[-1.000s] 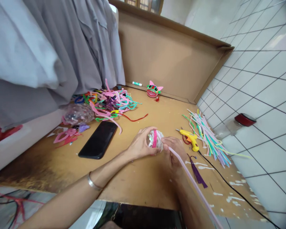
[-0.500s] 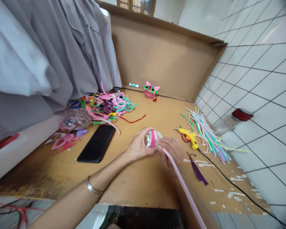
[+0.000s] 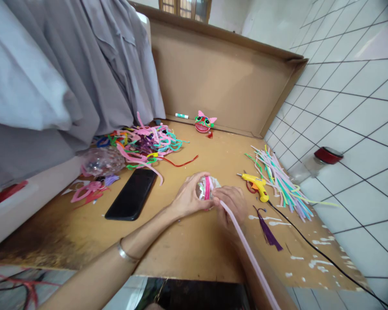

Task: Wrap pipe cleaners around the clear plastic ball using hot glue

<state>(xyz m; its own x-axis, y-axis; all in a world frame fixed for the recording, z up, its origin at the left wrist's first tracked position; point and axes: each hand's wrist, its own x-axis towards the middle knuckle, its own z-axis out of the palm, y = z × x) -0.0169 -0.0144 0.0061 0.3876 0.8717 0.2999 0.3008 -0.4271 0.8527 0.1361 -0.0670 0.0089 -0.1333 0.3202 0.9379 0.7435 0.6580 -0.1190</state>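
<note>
1. On the brown cardboard sheet, the left hand cups a small clear plastic ball with a pink stripe.
2. The right hand pinches a long pale pink pipe cleaner against this ball.
3. For a neat wrap, I think it should stay tight and flat, beside the stripe, away from the yellow glue gun.

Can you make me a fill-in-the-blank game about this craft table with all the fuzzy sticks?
1. The left hand cups a clear ball wrapped with a ______ band.
2. The right hand pinches a long, light pink ______.
3. The glue gun is ______.
4. The black phone lies flat on the ______.

Missing words: pink; pipe cleaner; yellow; cardboard
</note>
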